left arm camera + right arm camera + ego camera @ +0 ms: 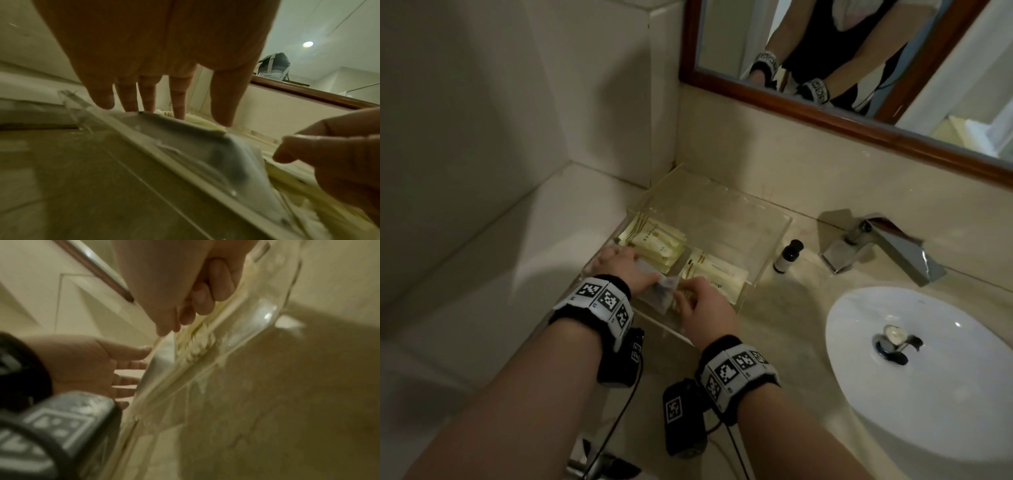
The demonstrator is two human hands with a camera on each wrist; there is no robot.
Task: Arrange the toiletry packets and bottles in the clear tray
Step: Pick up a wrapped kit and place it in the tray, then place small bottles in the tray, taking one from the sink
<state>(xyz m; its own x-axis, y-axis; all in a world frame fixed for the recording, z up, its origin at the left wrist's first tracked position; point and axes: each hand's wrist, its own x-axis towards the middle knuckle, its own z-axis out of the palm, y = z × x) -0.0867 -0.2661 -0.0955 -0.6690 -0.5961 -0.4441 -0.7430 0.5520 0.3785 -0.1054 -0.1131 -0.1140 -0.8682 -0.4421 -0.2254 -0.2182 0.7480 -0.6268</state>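
Clear tray [774, 236] sits on the beige surface [784, 329], in the corner under the mirror [825, 113], left of the sink [859, 394].

In the tray: one stack of cream packets [654, 245] at its far-left part, a second stack of cream packets [717, 274] just right of and nearer than the first. A greyish translucent packet [659, 291] lies at the tray's near-left edge, between both hands and partly over the tray wall.

Left hand [619, 267]: fingers [177, 104] straight and spread, tips pressing down on the grey packet and the edge of the far stack. Nothing gripped.

Right hand [702, 305]: fingers [205, 298] curled, thumb and forefinger at the near end of the second stack next to the grey packet. Looks like a pinch on the packet edges, but blur means I cannot tell for sure which packet.

Small bottle with black cap [787, 255] stands upright on the surface just outside the tray's right wall, between tray and faucet [876, 246]. Not touched by either hand.
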